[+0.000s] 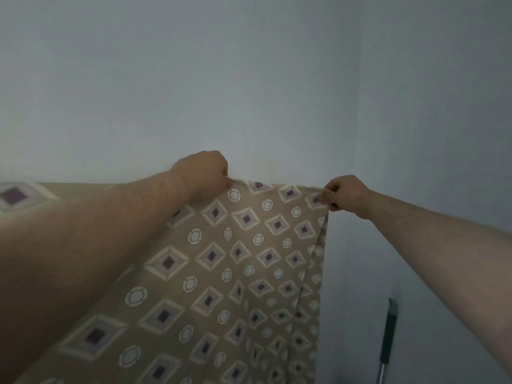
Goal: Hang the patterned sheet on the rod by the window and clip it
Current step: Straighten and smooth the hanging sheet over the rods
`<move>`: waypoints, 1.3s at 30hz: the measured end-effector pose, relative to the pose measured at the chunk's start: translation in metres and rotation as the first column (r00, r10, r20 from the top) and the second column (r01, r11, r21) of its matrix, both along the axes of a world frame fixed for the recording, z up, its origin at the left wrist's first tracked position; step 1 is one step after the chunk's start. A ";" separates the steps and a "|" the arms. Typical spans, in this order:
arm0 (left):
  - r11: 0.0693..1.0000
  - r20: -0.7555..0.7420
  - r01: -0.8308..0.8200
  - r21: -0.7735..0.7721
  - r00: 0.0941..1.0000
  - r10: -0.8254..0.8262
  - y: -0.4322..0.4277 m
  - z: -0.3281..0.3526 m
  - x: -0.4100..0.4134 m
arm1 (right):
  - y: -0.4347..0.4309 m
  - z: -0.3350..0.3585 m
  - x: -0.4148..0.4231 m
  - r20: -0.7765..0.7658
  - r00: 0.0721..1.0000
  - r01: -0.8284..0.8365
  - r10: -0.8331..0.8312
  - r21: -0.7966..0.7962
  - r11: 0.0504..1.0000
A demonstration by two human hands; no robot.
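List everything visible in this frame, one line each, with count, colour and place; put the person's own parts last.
patterned sheet: one, tan with purple diamonds and white rings, hanging from its top edge across the centre and lower left.
wall: pale blue-grey, filling the background, with a corner at right.
green-handled tool: one, green with a grey shaft, leaning at lower right; type unclear.
rod and clips: not visible.
left hand: one, pinching the sheet's top edge.
right hand: one, pinching the sheet's upper right corner.
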State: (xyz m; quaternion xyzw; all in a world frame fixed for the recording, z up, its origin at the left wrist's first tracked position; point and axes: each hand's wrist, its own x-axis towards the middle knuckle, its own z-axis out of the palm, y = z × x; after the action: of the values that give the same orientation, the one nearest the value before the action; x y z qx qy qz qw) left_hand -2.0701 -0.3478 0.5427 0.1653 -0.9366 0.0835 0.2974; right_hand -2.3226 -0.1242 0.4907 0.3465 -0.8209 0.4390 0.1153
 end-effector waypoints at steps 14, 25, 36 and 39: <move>0.994 0.147 -0.028 -0.107 0.988 0.043 -0.002 0.016 0.024 | -0.031 0.047 0.010 0.167 0.985 0.093 -0.037 -0.337 0.937; 0.985 0.157 -0.083 -0.149 0.982 0.106 -0.003 0.018 0.021 | -0.063 0.043 0.015 0.488 0.872 0.149 -0.021 -0.226 0.963; 1.000 0.218 -0.028 0.002 0.976 0.027 -0.001 0.021 0.029 | -0.063 0.043 0.004 0.110 0.987 0.149 -0.120 -0.328 0.933; 0.998 0.246 -0.027 0.048 0.969 0.014 0.000 0.022 0.034 | -0.062 0.065 0.003 -0.194 0.973 0.090 -0.129 -0.199 0.976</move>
State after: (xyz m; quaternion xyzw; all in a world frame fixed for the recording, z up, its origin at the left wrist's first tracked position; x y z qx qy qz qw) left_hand -2.0356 -0.3476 0.5647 0.1709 -0.9663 0.0827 0.1739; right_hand -2.3200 -0.1867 0.5559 0.3315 -0.7773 0.4696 0.2559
